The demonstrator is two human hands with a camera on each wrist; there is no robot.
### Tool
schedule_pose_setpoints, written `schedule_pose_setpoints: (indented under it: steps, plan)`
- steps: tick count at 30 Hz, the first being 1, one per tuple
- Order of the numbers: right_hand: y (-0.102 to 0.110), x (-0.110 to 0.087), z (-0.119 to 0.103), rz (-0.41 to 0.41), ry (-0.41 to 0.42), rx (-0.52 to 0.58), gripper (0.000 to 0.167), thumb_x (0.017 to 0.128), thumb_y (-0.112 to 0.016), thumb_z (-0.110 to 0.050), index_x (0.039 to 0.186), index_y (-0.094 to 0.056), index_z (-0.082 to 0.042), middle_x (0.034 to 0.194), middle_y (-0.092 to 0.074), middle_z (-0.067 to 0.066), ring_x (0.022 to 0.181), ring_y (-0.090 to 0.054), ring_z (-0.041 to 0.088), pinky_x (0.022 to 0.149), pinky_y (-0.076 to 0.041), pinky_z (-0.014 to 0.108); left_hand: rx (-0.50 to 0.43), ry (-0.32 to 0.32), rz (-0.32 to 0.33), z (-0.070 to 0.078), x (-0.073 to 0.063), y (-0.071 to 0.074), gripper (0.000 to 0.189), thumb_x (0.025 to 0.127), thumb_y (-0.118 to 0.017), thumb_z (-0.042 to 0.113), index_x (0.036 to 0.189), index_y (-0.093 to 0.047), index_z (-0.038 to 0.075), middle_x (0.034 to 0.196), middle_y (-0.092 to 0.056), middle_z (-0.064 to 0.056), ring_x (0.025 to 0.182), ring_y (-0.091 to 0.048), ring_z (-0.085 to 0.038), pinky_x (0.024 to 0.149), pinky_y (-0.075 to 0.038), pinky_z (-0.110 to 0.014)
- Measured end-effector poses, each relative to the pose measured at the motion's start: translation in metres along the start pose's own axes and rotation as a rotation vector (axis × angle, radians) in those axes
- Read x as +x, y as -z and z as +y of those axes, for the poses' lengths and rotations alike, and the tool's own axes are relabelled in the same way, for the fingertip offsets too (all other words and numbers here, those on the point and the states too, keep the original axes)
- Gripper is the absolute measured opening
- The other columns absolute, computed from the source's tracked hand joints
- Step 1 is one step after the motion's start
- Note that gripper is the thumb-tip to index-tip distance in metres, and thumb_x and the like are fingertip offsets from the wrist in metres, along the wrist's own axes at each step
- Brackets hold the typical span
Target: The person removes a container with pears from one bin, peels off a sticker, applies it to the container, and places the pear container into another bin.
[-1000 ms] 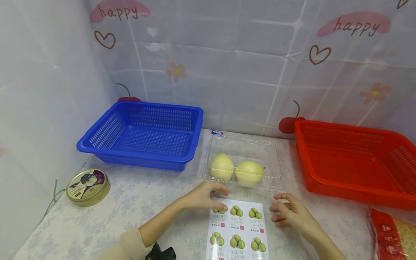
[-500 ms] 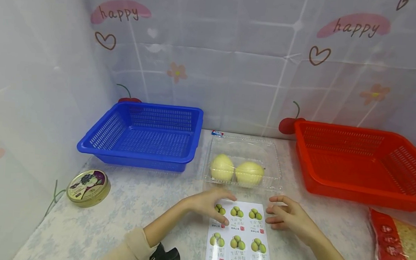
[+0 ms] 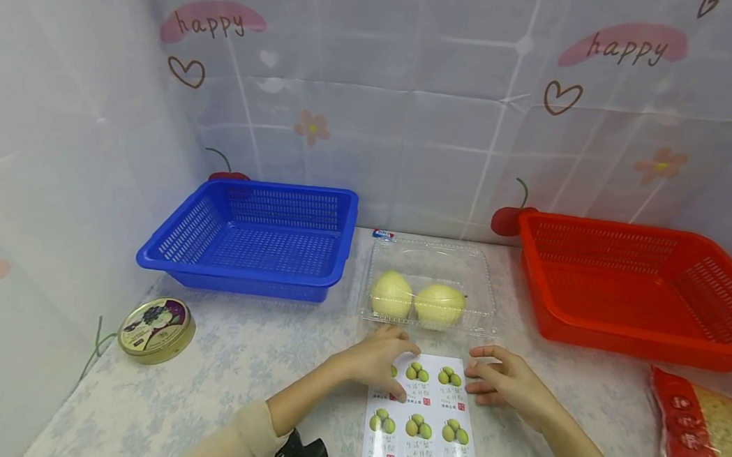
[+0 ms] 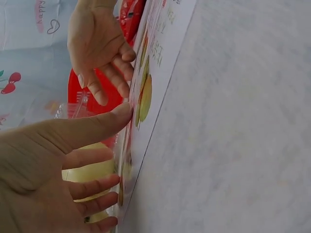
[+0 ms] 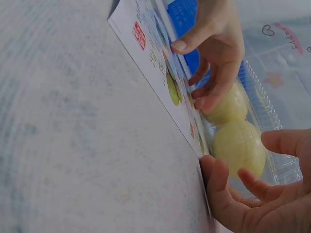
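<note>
A white sticker sheet (image 3: 420, 424) printed with rows of green fruit and writing lies flat on the table. My left hand (image 3: 379, 362) is over its upper left corner, with thumb and fingers spread and nothing held. At the sheet's upper right edge is my right hand (image 3: 510, 384), its fingers loosely bent; in the right wrist view its fingertips (image 5: 208, 162) are at or very near the sheet's edge. Just behind the sheet stands a clear plastic clamshell box (image 3: 488, 292), lid down, with two yellow-green pears (image 3: 439, 304) inside.
A blue basket (image 3: 243, 275) stands at the back left, a red basket (image 3: 636, 336) at the back right. A round tin (image 3: 155, 329) sits at left, a red bread bag (image 3: 684, 430) at right. A black object (image 3: 304, 455) is by the left sleeve; a small packet (image 3: 382, 234) lies behind the box.
My left hand has shifted right and farther over the sheet's corner. My right hand has moved slightly left to the sheet's edge. The sheet, box and baskets stay put.
</note>
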State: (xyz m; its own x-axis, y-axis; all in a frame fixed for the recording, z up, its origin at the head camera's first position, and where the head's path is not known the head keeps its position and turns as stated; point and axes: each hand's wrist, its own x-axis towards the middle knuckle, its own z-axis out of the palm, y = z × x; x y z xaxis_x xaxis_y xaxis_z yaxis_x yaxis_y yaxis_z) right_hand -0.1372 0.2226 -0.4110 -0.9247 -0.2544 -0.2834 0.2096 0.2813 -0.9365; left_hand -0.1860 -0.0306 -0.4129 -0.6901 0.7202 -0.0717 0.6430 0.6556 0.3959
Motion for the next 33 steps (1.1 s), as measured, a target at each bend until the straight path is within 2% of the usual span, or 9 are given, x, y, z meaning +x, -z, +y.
schedule_pose_setpoints:
  steps: [6,16,26,33]
  plan:
    - [-0.001,0.0,0.0,-0.009,-0.005,0.005,0.051,0.096,-0.052,-0.017,0.133,-0.033,0.012,0.11,-0.061,0.022,0.087,-0.066,0.024,0.071,-0.056,0.034,-0.005,-0.029,0.042,0.002,0.01,-0.004,0.071,0.062,-0.087,0.036,0.124,-0.06,0.014,0.112,-0.059,0.001,0.108,-0.048,-0.015,0.094,-0.04,-0.027]
    - [-0.004,0.002,0.002,-0.046,-0.031,0.037,0.055,0.096,-0.054,-0.022,0.134,-0.032,0.011,0.108,-0.064,0.015,0.088,-0.066,0.023,0.071,-0.056,0.032,-0.018,-0.012,0.016,0.006,0.021,-0.007,0.067,0.059,-0.089,0.032,0.118,-0.062,0.018,0.099,-0.058,0.003,0.091,-0.049,-0.007,0.079,-0.04,-0.019]
    - [-0.004,0.003,0.0,-0.068,-0.006,0.015,0.054,0.095,-0.053,-0.02,0.134,-0.033,0.012,0.109,-0.062,0.018,0.087,-0.065,0.023,0.07,-0.056,0.032,-0.044,0.03,-0.017,0.01,0.021,-0.005,0.073,0.06,-0.089,0.029,0.125,-0.056,0.02,0.108,-0.058,0.001,0.098,-0.051,-0.01,0.083,-0.042,-0.021]
    - [-0.004,0.002,-0.001,-0.08,0.02,0.0,0.053,0.095,-0.055,-0.02,0.132,-0.035,0.012,0.109,-0.061,0.018,0.087,-0.064,0.024,0.07,-0.056,0.033,-0.049,0.038,-0.015,0.012,0.019,-0.004,0.077,0.057,-0.09,0.031,0.125,-0.056,0.021,0.111,-0.054,0.0,0.102,-0.048,-0.011,0.084,-0.042,-0.022]
